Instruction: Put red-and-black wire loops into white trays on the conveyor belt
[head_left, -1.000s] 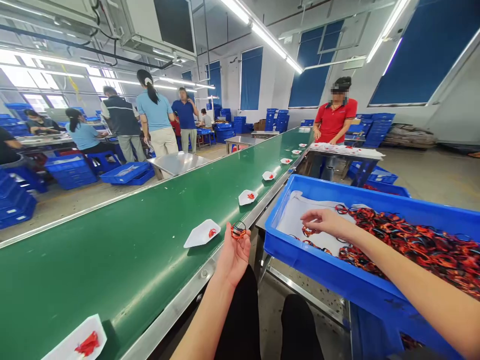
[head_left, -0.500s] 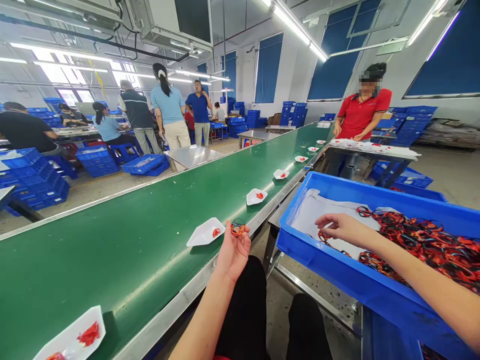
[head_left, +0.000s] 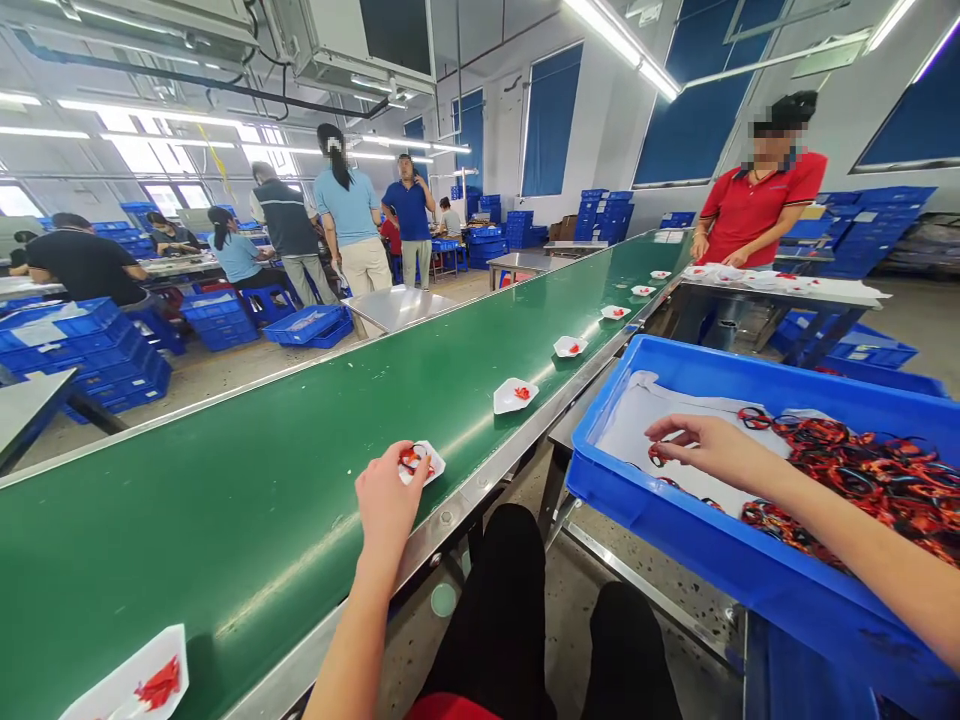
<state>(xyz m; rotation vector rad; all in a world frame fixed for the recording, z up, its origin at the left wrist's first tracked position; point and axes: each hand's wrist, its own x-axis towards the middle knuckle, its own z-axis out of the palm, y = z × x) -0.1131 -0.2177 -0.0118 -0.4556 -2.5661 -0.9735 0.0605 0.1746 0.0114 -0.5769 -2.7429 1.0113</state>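
Note:
My left hand point(head_left: 388, 492) is closed on a small coil of red and black wire point(head_left: 409, 459), held at a white tray point(head_left: 438, 462) on the green conveyor belt. The fingers hide part of that tray, and I cannot tell whether the coil touches it. Inside the blue bin point(head_left: 637, 505), my right hand point(head_left: 694, 440) pinches another wire coil point(head_left: 657, 455) above white paper point(head_left: 634, 415). Many similar red and black coils point(head_left: 870, 480) are heaped in the right side of the bin.
More white trays point(head_left: 514, 396) with small red pieces line the near side of the green belt point(head_left: 270, 480). One tray point(head_left: 127, 690) lies at the lower left. A person in a red shirt point(head_left: 765, 215) stands at a table beyond the bin. A metal rail point(head_left: 480, 485) edges the belt.
My left hand has moved left and turned palm down, carrying its coil from the belt edge to the tray. My right hand stays in the bin with its coil.

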